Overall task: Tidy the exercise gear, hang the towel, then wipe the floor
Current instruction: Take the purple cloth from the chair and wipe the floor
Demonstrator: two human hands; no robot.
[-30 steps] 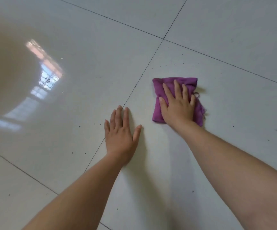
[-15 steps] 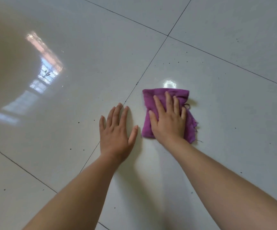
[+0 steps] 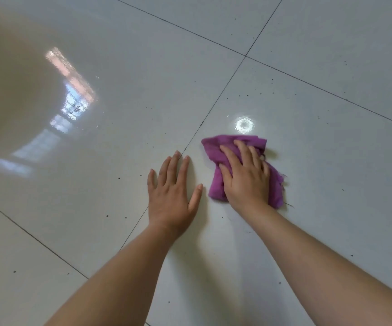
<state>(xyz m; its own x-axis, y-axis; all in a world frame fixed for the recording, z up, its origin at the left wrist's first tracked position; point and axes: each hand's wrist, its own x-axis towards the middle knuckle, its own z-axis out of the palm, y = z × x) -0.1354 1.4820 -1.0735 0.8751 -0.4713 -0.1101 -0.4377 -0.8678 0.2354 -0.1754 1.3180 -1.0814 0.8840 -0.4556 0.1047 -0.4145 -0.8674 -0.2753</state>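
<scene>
Nearest the camera, two bare forearms reach forward from the bottom edge over a glossy, pale tiled floor [image 3: 331, 208]. Beyond them both hands lie palm down on the tiles, close together but not touching. The left hand [image 3: 170, 196] is spread flat with straight fingers and the thumb angled out to the right; it holds nothing and rests across a dark grout line [image 3: 213, 107] that runs diagonally away from the person. Just to its right, the right hand [image 3: 246, 182] presses down on a purple cloth [image 3: 215, 147], its fingers laid over the fabric and only slightly bent, not closed round it. The cloth is rumpled and lies on the floor under that palm, showing past the fingertips, along the thumb side and at the frayed right edge, where loose threads stick out. Small dark specks dot the tiles around both hands. Directly beyond the cloth sits a small round glare of light [image 3: 244, 125]. Farther off, a second grout line crosses the first, and at far left the shiny surface mirrors a bright window [image 3: 72, 102].
</scene>
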